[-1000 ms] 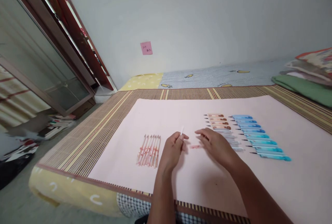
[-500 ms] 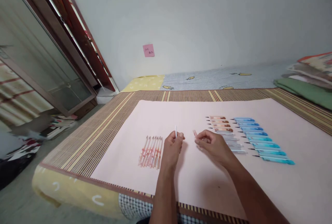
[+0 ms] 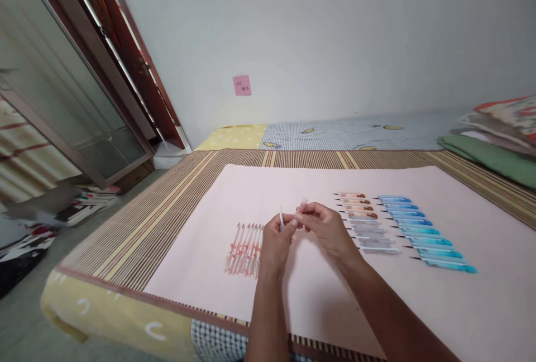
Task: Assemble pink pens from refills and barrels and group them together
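Over the pink sheet, my left hand is closed on a thin white stick that points upward; it looks like a pen part. My right hand pinches a small pale pink, see-through piece. The fingertips of both hands meet, and the lower ends of what they hold are hidden. Left of my left hand lies a row of pink-patterned pens, side by side. Beyond my right hand lie brown pens, grey pens and blue and teal pens, with thin dark-tipped sticks among them.
A striped mat lies beneath the sheet, on a bed with a yellow and checked cover. Folded green cloth and other fabric sit at the right back. A pink note is stuck to the wall behind.
My right hand has moved left with the pale pink piece, closing the gap to my left hand. The white stick leans slightly more to the left. The view has shifted a little.
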Tool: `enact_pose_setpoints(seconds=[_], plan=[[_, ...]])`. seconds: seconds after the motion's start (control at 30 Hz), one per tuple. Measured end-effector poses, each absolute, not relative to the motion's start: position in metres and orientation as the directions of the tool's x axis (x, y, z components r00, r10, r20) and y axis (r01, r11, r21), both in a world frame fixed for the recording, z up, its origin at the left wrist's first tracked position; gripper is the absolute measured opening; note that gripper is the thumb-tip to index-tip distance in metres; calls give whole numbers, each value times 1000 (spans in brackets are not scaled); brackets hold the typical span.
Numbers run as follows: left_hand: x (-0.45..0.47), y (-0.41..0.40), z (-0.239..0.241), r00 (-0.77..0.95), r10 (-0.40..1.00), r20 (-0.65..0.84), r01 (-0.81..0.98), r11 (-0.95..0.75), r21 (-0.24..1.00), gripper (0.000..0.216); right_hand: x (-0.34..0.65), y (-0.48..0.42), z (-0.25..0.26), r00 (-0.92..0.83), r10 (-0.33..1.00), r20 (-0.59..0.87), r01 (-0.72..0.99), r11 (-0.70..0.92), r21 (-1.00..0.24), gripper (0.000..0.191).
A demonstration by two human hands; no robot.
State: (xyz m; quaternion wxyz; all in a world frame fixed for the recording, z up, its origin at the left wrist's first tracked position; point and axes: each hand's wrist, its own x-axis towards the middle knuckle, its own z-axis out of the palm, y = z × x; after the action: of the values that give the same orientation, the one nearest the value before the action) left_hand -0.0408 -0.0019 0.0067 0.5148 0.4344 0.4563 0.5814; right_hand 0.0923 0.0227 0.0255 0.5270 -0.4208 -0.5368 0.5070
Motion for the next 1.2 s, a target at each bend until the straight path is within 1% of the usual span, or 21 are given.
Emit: enact_pose_setpoints(seconds=[0.07, 0.13, 0.17, 0.2, 0.23, 0.27, 0.33, 0.4, 0.5, 0.57, 0.67, 0.73, 0.77, 0.8, 0.83, 0.87, 0.9, 0.93, 1.0, 1.1, 1.2], plan=[[-45, -1, 7, -132, 990, 56, -211, -84, 974, 30, 98, 34, 28, -203, 968, 148, 29, 157, -987, 34], [-49, -1, 7, -173, 984, 37, -230, -77, 970, 31, 105, 48, 27, -234, 963, 132, 232, 187, -954, 35], [-51, -2, 8, -190, 981, 24, -241, -71, 968, 32, 109, 55, 25, -199, 973, 118, 393, 190, -900, 33], [-52, -2, 8, -202, 979, 15, -252, -67, 965, 33, 112, 62, 21, -168, 980, 101, 569, 181, -802, 29], [-53, -2, 9, -207, 978, 10, -260, -65, 963, 32, 114, 67, 16, -154, 984, 87, 648, 167, -743, 23], [-53, -2, 9, -206, 978, 9, -264, -65, 962, 31, 114, 72, 11, -153, 986, 74, 704, 161, -692, 16], [-54, -3, 9, -194, 981, 10, -261, -61, 963, 29, 112, 76, -1, -164, 985, 55, 768, 162, -619, 11], [-53, -3, 8, -170, 985, 7, -250, -50, 967, 28, 106, 77, -11, -175, 983, 48, 809, 172, -563, 11], [-54, -4, 7, -140, 990, 11, -234, -44, 971, 26, 98, 76, -19, -179, 983, 42, 839, 175, -515, 12], [-54, -4, 7, -128, 992, 20, -223, -48, 974, 25, 96, 74, -20, -177, 983, 49, 844, 177, -506, 14], [-54, -4, 6, -117, 993, 34, -202, -57, 978, 25, 101, 67, -14, -172, 981, 87, 825, 192, -532, 13], [-52, -3, 6, -98, 995, 36, -201, -55, 978, 25, 112, 55, -7, -156, 979, 128, 762, 202, -615, 9], [-51, -3, 6, -81, 996, 35, -207, -51, 977, 25, 119, 48, -1, -136, 978, 156, 701, 206, -683, 6], [-48, -4, 6, -59, 998, 32, -216, -44, 975, 25, 126, 40, 4, -89, 977, 196, 562, 211, -800, 7], [-45, -4, 6, -33, 999, 29, -224, -36, 974, 26, 132, 31, 11, -24, 973, 231, 398, 221, -890, 13], [-42, -5, 7, -4, 1000, 27, -231, -27, 973, 26, 138, 22, 18, 48, 964, 263, 257, 243, -936, 18], [-38, -6, 7, 27, 999, 26, -236, -19, 972, 27, 143, 14, 24, 108, 950, 293, 162, 273, -948, 21], [-35, -7, 8, 59, 998, 27, -238, -12, 971, 27, 146, 7, 31, 162, 933, 320, 112, 305, -946, 22], [-29, -9, 9, 116, 993, 32, -239, -3, 971, 27, 150, -2, 41, 235, 903, 359, 67, 353, -933, 21], [-24, -10, 9, 174, 984, 32, -217, 6, 976, 27, 150, -5, 47, 287, 875, 389, 69, 386, -920, 20], [-22, -10, 7, 194, 981, 29, -186, 8, 983, 27, 149, -4, 46, 260, 875, 407, 106, 394, -913, 18]])
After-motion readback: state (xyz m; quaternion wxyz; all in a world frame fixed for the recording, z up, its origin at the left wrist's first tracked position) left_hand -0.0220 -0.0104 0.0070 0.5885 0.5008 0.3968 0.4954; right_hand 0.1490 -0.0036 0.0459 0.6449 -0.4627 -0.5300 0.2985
